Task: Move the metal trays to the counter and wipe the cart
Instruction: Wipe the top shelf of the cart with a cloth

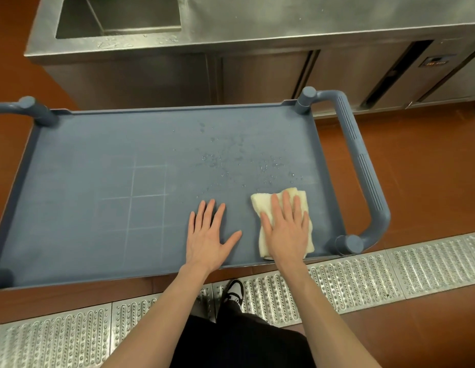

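Nearest to us we see black trousers and a black-and-white shoe (234, 290) standing on a perforated metal floor grate (363, 282) that runs across the brown floor. Just beyond it stands the blue cart (85, 155), its flat top shelf taking up the middle of the view. Our left hand (210, 236) lies flat on the shelf near its front edge, fingers straight and spread, holding nothing. Just beside it, our right hand (285, 229) presses palm-down with straight fingers on a folded cream cloth (260, 205), which lies on the shelf near the front right corner. Farther in, water droplets (231, 160) are scattered over the right half of the shelf, and faint pale lines mark its left half. The ribbed cart handle (363, 160) loops out at the right end. Behind the cart we see a stainless steel desk (284, 19) with a sunken sink (119, 17) at its left.
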The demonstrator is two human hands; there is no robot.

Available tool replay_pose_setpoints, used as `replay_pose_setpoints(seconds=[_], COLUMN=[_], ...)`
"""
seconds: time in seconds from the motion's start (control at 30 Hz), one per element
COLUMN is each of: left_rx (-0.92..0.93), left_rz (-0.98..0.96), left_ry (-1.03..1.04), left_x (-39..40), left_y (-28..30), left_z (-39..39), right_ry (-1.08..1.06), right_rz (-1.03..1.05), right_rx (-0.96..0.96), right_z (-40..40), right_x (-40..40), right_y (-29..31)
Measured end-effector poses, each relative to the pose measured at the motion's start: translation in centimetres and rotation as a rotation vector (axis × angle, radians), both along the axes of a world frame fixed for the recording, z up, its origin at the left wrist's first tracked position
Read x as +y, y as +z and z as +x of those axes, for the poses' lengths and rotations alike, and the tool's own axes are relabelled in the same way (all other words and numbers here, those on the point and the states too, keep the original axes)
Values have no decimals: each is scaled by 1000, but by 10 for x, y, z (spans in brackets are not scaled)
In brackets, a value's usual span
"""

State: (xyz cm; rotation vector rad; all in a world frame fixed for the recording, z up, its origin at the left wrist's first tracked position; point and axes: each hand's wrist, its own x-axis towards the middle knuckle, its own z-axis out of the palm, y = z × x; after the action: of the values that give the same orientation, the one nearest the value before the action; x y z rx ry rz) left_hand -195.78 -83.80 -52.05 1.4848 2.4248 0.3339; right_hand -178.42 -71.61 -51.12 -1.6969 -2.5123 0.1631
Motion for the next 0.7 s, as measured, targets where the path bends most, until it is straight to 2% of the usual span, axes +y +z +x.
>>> replay_pose_setpoints(seconds=[0.2, 0.3, 0.5, 0.7], left_rx=[-28, -52, 13, 68], left_rz=[3, 20, 13, -28], left_ry=[-17, -60, 74, 76], left_x=[0, -15, -71, -87], left_y=[3, 4, 8, 10], left_z=[-3, -17, -64, -81], right_ry=[-189, -192, -179, -172], right_rz=[-18, -28, -34, -26], right_rx=[19, 11, 12, 28], right_z=[47, 49, 51, 35], right_x=[35, 36, 36, 27], right_y=[6, 8, 12, 11])
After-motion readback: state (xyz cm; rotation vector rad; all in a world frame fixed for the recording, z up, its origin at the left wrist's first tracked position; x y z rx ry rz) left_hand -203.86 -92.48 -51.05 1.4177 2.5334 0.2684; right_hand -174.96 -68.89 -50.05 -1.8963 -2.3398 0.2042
